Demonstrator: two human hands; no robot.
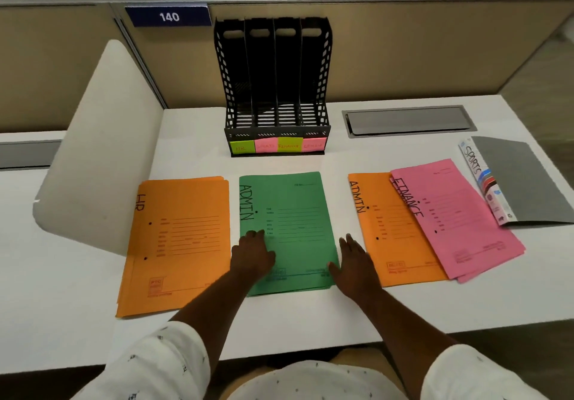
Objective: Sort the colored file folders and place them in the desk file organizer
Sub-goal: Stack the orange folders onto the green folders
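Observation:
A green folder marked ADMIN (295, 213) lies flat in the middle of the white desk (341, 312). My left hand (251, 255) rests flat on its lower left part. My right hand (355, 264) lies open at its lower right edge. To the left lies an orange HR folder (183, 244). To the right lies an orange ADMIN folder (394, 244) partly under a pink FINANCE folder (459, 216). A grey SPORTS folder (525, 182) lies at the far right. The black file organizer (275, 89) with four empty slots and sticky labels stands at the back.
A white rounded divider panel (102, 151) stands at the desk's left side. A grey cable hatch (408, 120) is set into the desk right of the organizer. Beige partition walls (419, 49) close off the back, with a blue sign reading 140 (169, 16).

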